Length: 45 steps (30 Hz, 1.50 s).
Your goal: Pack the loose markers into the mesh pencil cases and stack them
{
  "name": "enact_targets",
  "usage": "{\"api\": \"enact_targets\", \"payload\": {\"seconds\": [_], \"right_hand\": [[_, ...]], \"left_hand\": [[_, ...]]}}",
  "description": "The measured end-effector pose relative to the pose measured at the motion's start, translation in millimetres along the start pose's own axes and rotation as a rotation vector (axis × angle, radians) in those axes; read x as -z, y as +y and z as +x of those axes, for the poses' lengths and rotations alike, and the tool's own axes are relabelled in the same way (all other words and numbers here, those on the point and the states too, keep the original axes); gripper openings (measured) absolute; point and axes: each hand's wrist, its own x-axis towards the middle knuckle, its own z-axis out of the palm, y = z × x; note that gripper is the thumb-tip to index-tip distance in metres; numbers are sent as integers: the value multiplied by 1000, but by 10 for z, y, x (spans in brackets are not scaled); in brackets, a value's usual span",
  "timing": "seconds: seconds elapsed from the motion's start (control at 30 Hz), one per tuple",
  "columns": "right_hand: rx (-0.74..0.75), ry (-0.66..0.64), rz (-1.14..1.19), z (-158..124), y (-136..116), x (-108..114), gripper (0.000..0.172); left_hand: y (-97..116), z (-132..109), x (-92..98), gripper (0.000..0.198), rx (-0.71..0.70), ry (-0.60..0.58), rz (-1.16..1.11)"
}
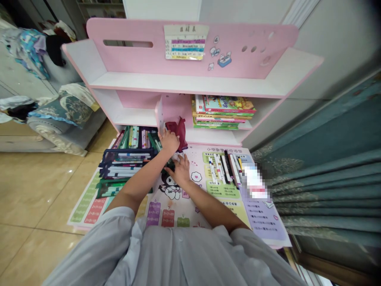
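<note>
My left hand [168, 142] reaches to the back of the desk, its fingers by a white upright divider [160, 115] and a dark red cloth bag [177, 133]. Whether it grips anything, I cannot tell. My right hand [181, 171] lies with spread fingers on a printed study mat [220, 190], beside dark green pens [168, 163]. A row of pens and markers [133, 137] stands under the shelf. Nearer lies a dark pencil case [125, 165] packed with markers, and several loose markers [223, 171] lie on the mat to the right.
A pink and white desk hutch [190, 55] rises ahead, with a stack of books [223, 112] on its lower shelf. A teal curtain [324, 186] hangs on the right. A cloth-covered sofa [50, 115] stands left, above a tiled floor [38, 186].
</note>
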Motion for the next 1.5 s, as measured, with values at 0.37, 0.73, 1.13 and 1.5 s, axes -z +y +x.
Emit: {"api": "enact_targets", "payload": {"seconds": [0.37, 0.73, 1.13, 1.5], "right_hand": [[249, 441, 161, -211, 271, 412, 16], [109, 498, 191, -509, 990, 971, 42], [200, 270, 232, -648, 1321, 922, 30], [273, 241, 264, -664, 1368, 925, 20]], "left_hand": [[-257, -840, 536, 22, -173, 157, -122], [-721, -1588, 599, 19, -431, 32, -131], [-844, -1765, 295, 19, -410, -84, -139], [-778, -1723, 229, 16, -356, -85, -122]]}}
